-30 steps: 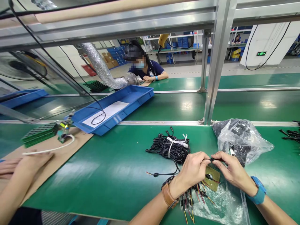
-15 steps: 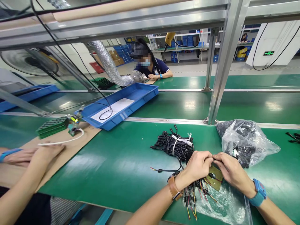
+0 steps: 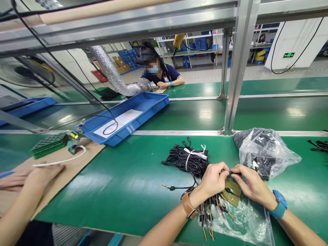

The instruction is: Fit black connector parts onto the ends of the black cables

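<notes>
We see the left hand (image 3: 212,179) and right hand (image 3: 252,186) draw closer over the last second, fingertips now nearly meeting on the thin black connector lead (image 3: 232,173), above the small olive-green circuit board (image 3: 232,192). The left fist curls tighter. At far left, the co-worker's forearm (image 3: 28,201) shifts slightly on the brown cardboard sheet (image 3: 77,160).

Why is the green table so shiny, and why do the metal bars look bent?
Head view: overhead lights bounce off the glossy green table, leaving pale glare patches; the wide lens bows the metal frame near the edges; the fan at far left looks smeared and soft; the left hand and right hand, pinching a thin cable, stay sharp.
</notes>
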### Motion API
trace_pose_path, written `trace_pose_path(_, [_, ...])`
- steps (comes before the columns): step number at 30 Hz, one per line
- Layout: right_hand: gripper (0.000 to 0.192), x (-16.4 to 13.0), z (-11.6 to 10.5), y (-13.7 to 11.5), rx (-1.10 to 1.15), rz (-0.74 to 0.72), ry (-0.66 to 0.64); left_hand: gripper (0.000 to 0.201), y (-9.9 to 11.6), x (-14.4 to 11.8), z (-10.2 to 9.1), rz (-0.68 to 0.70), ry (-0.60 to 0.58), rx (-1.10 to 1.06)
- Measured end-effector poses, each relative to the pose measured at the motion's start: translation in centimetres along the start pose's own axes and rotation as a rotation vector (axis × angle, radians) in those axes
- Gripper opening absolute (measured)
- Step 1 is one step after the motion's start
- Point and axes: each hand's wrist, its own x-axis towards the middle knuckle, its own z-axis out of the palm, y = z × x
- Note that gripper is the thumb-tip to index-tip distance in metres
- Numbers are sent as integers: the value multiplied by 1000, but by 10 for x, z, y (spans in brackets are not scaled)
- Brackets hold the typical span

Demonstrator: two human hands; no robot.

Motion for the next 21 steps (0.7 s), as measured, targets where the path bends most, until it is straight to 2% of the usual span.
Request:
trace_pose_path(12, [14, -3, 12, 4, -45, -79, -24, 16, -2, -1, 4, -18, -12, 67])
trace_pose_path(18, [10, 3, 2, 0, 94, 101, 33, 10, 7, 4, -8, -25, -73, -27])
trace_pose_path(21, [8, 2, -1, 0, 99, 114, 22, 10, 8, 6, -13, -36, -110, -24])
